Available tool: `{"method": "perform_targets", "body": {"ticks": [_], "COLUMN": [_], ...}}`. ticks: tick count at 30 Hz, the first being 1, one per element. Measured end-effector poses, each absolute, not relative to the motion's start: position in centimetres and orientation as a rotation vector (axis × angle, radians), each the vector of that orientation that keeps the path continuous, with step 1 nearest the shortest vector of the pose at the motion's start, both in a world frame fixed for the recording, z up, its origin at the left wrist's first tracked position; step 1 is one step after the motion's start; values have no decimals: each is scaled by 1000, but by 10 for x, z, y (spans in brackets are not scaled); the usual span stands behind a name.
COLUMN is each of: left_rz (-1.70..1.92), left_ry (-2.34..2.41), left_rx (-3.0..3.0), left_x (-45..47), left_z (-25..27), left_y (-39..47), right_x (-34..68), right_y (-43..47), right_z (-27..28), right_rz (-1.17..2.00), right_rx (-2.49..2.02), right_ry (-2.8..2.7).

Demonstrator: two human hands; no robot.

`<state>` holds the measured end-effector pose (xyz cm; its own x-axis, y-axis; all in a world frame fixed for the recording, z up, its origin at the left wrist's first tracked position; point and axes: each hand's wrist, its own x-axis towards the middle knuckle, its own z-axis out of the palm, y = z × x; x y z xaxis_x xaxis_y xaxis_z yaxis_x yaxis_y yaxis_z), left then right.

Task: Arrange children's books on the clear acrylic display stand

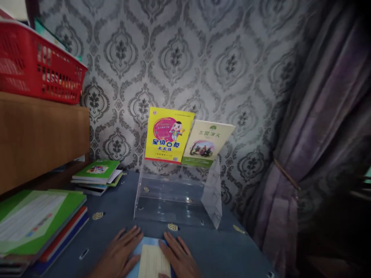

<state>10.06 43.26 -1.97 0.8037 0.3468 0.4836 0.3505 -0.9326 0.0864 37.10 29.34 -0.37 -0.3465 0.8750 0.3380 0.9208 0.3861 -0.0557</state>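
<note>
The clear plastic stand (213, 193) stood on the blue worktop (113, 212), and I describe all the places from it. In front of the stand, on the side of the person, lay a book (153, 260) with a light blue border and a cream-coloured middle part; its near end was cut by the edge of the view. The left hand (120, 253) was at the left side of this book, with the thumb over its border and the other fingers flat, pointing toward the stand. The right hand (181, 256) lay on the right side of the same book, and its fingers were extended and a little spread. Neither hand was pinching anything.

In the top tier of the stand, two books leaned back: a yellow one (168, 135) with a cartoon figure, and at its right a cream and green one (207, 143). To the left of the stand there was a small pile of books (97, 172), and nearer to the person, a bigger pile (34, 224). Also to its left, but higher, a red basket (43, 61) sat on a wooden cabinet (43, 135). To the right of the stand hung a purplish curtain (304, 185), gathered by a tie (285, 173)
</note>
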Motion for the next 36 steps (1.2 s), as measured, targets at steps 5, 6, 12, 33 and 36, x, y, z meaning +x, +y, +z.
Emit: {"method": "perform_targets", "body": {"ticks": [5,6,12,33,36], "left_rz": [-885,-871,-763,-716,-588], "left_ry": [-586,-598,-697,-271,-355], "left_rx": [-2966,-2974,-3015,-2790,-2901], "left_x": [101,100,85,41,33], "left_z": [-27,-19,16,-26,-2], "left_y": [437,434,414,380,364], "right_x": [382,378,357,338,337], "right_y": [298,295,273,260,258], "right_z": [-15,-10,23,57,56], "right_rz": [-214,-180,-10,322,240], "right_rx": [-1596,-1612,-1673,-1857,-1840], "right_ry": [-2329,-2333,-2233,-2105,-2126]}}
